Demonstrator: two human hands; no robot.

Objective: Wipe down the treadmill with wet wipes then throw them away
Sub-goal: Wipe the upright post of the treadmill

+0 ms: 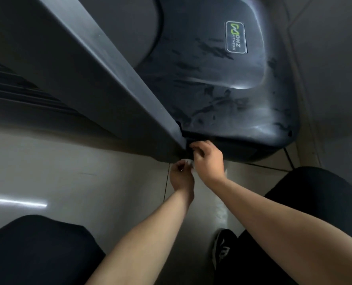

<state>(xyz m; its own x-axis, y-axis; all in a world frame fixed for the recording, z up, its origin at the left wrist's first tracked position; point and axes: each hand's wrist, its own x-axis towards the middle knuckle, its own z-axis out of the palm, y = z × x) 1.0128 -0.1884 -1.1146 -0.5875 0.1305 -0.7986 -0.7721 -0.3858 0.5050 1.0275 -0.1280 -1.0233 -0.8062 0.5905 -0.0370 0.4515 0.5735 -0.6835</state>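
Observation:
The dark treadmill motor cover [222, 89] carries wet streaks and a green-and-white logo badge [236, 37]. Its grey upright post [101, 79] runs diagonally down to the base. Just below that joint both hands meet over the floor. My left hand [181, 177] has curled fingers and pinches a small white wet wipe [189, 163], most of it hidden between the hands. My right hand [209, 161] also has curled fingers; they reach the dark base edge, and its thumb side holds the same wipe.
Pale glossy floor tiles [68, 171] lie beneath the hands. My knees in black trousers [37, 249] frame the bottom, with a black shoe [222, 247] at lower right. A black cable [288, 159] runs behind the cover near the wall.

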